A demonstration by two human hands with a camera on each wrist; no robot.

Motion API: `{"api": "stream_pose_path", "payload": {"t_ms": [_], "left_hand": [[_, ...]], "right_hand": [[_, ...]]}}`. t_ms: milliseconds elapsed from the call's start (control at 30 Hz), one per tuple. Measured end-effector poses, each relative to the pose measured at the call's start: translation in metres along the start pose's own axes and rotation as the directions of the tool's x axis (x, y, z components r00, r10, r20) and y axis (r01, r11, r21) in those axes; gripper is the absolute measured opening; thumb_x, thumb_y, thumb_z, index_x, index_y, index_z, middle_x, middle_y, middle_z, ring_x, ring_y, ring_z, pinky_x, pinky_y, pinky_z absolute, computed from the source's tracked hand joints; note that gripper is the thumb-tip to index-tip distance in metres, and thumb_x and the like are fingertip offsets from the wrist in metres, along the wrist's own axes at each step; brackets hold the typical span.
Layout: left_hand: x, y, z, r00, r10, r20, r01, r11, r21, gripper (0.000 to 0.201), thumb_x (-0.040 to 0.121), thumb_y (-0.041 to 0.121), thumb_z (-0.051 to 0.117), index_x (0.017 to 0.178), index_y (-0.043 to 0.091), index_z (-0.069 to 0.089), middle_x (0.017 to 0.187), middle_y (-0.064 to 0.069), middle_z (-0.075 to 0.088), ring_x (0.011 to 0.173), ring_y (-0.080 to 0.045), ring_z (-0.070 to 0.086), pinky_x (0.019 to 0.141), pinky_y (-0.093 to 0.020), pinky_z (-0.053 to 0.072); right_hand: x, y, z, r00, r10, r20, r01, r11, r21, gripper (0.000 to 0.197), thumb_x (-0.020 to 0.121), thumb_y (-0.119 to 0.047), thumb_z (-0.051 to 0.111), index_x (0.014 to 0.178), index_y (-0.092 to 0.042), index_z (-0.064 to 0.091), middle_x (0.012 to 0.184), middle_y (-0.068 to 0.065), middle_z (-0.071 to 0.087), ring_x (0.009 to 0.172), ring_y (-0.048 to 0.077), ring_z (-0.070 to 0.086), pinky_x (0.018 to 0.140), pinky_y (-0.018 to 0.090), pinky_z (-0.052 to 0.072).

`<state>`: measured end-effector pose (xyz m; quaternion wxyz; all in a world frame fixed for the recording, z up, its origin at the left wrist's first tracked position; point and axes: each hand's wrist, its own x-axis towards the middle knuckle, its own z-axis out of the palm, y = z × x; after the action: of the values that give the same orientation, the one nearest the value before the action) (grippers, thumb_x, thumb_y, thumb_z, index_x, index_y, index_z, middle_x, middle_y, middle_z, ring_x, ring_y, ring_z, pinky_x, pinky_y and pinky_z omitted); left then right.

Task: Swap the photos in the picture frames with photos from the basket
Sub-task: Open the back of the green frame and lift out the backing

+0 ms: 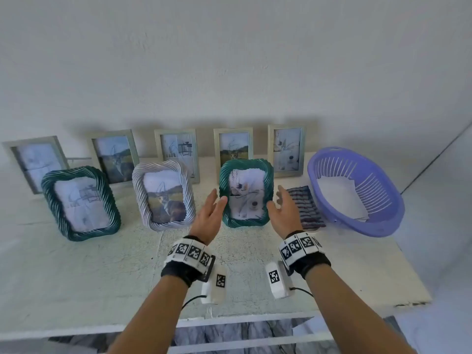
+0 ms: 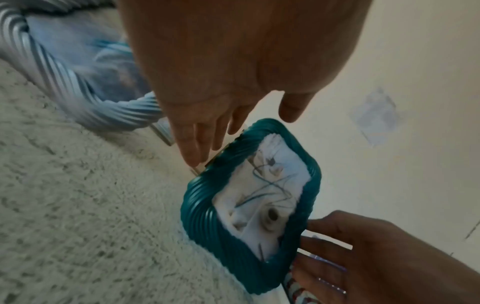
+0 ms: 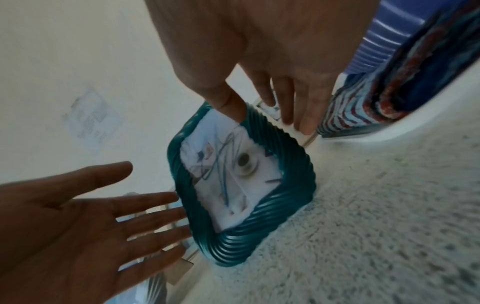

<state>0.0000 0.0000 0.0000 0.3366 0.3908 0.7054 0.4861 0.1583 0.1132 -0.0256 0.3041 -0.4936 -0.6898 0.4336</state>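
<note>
Reaching from both sides toward the teal rope-twist plastic picture frame (image 1: 245, 192), upright at the front right of the pale, rough-textured worktop (image 1: 76, 272), its photo of pale objects on white still inside. Left hand (image 1: 208, 218) released, fingers straight and spread, just beside the frame's left edge; right hand (image 1: 282, 213) likewise slack and unclenched, fingers splayed near the right edge, thumb close to or brushing the upper rim in the right wrist view, contact hard to judge. Nothing grasped yet. Standing to the left, a silver rope-twist frame with a deer photo (image 1: 163, 198) and a second teal rope-twist frame (image 1: 80, 203); behind, a row of slim grey-green rectangular frames (image 1: 177, 152) against the white wall. To the right, a folded striped cloth (image 1: 305, 208) and the lilac slotted plastic basket (image 1: 357, 190) holding white sheets, probably the replacement photos. Best done, by the look of it, by closing both hands on the ribbed side edges, lifting straight up clear of the silver frame and the row behind, then turning the back into view to open it.
</note>
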Motion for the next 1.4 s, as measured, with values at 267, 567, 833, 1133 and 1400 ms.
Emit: {"api": "stream_pose_path", "payload": {"t_ms": [267,567,833,1133,1400], "left_hand": [[-0.017,0.01,-0.006,0.995,0.068,-0.076,-0.068,0.998,0.006,0.042,0.102,0.018,0.046,0.143,0.013,0.043,0.12,-0.002,0.06,0.106,-0.017,0.062,0.073,-0.006,0.049],[-0.109,0.014,-0.021,0.996,-0.017,-0.089,0.027,0.993,0.113,0.037,0.093,0.034,0.06,0.128,0.026,0.056,0.118,0.006,0.061,0.105,-0.006,0.062,0.082,-0.019,0.054],[-0.136,0.011,0.011,0.973,-0.224,0.053,0.211,0.961,0.18,0.14,0.046,0.088,0.064,0.155,0.031,-0.002,0.158,0.002,0.022,0.145,-0.016,0.024,0.113,-0.033,0.025],[-0.135,0.016,0.017,0.981,-0.112,0.157,0.119,0.992,-0.04,0.128,0.054,0.072,0.076,0.151,0.042,-0.002,0.155,0.0,0.034,0.134,-0.004,0.037,0.103,-0.022,0.032],[-0.136,-0.003,-0.005,0.979,-0.014,0.202,0.067,0.964,-0.257,0.117,0.044,0.081,0.076,0.143,0.037,0.031,0.14,0.011,0.049,0.127,-0.006,0.051,0.103,-0.036,0.045]], "right_hand": [[-0.015,-0.014,-0.018,0.997,-0.074,0.027,0.071,0.992,0.102,0.016,0.097,-0.01,0.052,0.111,-0.008,0.058,0.1,0.003,0.066,0.095,0.013,0.065,0.078,0.025,0.051],[-0.104,-0.011,-0.038,0.946,-0.025,0.324,-0.171,0.81,0.561,0.014,0.087,-0.022,0.047,0.093,-0.009,0.05,0.09,0.012,0.061,0.085,0.022,0.056,0.074,0.034,0.04],[-0.139,-0.01,-0.026,0.93,-0.002,0.369,-0.25,0.733,0.633,0.034,0.084,-0.023,0.056,0.118,-0.018,0.05,0.11,0.026,0.064,0.099,0.037,0.062,0.083,0.046,0.049],[-0.142,-0.027,-0.009,0.884,0.152,0.442,-0.455,0.49,0.743,0.058,0.088,-0.058,0.051,0.134,-0.022,0.054,0.131,0.017,0.059,0.118,0.042,0.056,0.095,0.06,0.047],[-0.134,-0.029,-0.015,0.89,0.227,0.395,-0.451,0.554,0.7,0.043,0.095,-0.051,0.045,0.12,-0.02,0.061,0.103,0.008,0.069,0.072,0.023,0.059,0.063,0.046,0.057]]}}
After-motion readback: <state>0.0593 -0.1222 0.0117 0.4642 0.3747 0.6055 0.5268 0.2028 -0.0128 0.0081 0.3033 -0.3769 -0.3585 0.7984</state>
